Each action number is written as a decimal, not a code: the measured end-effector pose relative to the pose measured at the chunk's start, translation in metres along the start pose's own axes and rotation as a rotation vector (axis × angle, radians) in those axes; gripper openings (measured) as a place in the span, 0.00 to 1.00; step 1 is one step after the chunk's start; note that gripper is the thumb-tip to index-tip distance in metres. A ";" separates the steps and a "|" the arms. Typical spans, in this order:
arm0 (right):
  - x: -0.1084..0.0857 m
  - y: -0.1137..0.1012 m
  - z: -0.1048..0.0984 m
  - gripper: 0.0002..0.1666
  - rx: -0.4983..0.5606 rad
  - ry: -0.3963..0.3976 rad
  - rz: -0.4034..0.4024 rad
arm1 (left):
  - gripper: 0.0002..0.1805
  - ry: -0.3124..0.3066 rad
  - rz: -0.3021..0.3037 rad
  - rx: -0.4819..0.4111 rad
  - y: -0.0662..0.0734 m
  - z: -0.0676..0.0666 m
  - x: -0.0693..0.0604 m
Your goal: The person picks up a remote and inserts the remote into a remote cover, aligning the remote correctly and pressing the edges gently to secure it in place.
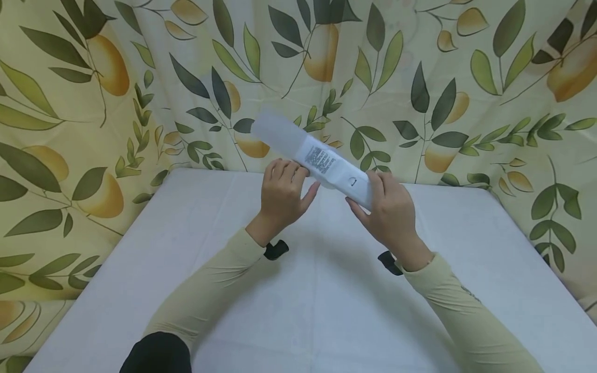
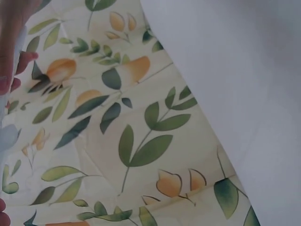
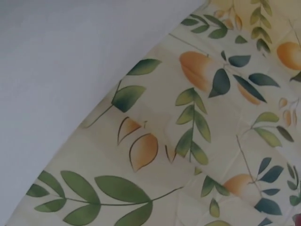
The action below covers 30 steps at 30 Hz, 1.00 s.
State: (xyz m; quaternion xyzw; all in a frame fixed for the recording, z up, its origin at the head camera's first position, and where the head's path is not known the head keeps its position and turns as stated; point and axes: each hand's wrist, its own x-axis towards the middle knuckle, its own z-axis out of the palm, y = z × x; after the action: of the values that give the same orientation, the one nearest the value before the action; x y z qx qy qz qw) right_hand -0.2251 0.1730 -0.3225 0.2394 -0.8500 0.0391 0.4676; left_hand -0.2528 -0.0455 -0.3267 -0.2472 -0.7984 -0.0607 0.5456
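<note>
Holding a long, flat white packet (image 1: 342, 171) above a white-clothed counter (image 1: 317, 311)

The packet slants across the head view, raised clear of the counter, with its blurred translucent end (image 1: 280, 132) at the upper left and its opaque end at the lower right. A rectangular block of dark print (image 1: 320, 158), too small to read, occupies the visible face near the middle; a small dark mark (image 1: 353, 181) sits closer to the opaque end. The bare left hand (image 1: 284, 191) grasps the lower edge of the packet beside the translucent end; in the left wrist view, digits appear on both sides of a pale strip at the margin. The bare right hand (image 1: 392, 207) grasps the opaque end, its fingers at the upper side and its thumb at the lower edge. Pale yellow-green sleeves (image 1: 205, 295) cover both forearms, and small black fittings (image 1: 276, 250) project beside the wrists. A rounded black shape (image 1: 158, 355) enters at the lower left. Behind the counter hangs cream fabric (image 1: 396, 124) printed with green leaves and orange fruit.
</note>
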 end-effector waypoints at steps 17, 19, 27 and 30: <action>0.005 -0.018 0.007 0.38 -0.016 0.015 0.025 | 0.08 0.071 -0.079 -0.112 0.011 0.004 0.010; 0.006 -0.019 0.007 0.38 -0.014 0.015 0.027 | 0.07 0.070 -0.087 -0.130 0.013 0.003 0.011; 0.009 -0.024 0.005 0.38 -0.020 0.011 0.040 | 0.06 0.047 -0.122 -0.192 0.018 0.004 0.010; 0.009 -0.025 0.005 0.37 -0.018 0.013 0.048 | 0.05 0.042 -0.125 -0.203 0.019 0.004 0.010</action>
State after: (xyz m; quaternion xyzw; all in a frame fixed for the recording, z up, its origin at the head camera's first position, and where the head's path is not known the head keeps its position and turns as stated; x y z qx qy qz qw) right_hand -0.2219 0.1462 -0.3221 0.2144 -0.8529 0.0440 0.4740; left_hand -0.2496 -0.0242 -0.3229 -0.2498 -0.7904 -0.1803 0.5294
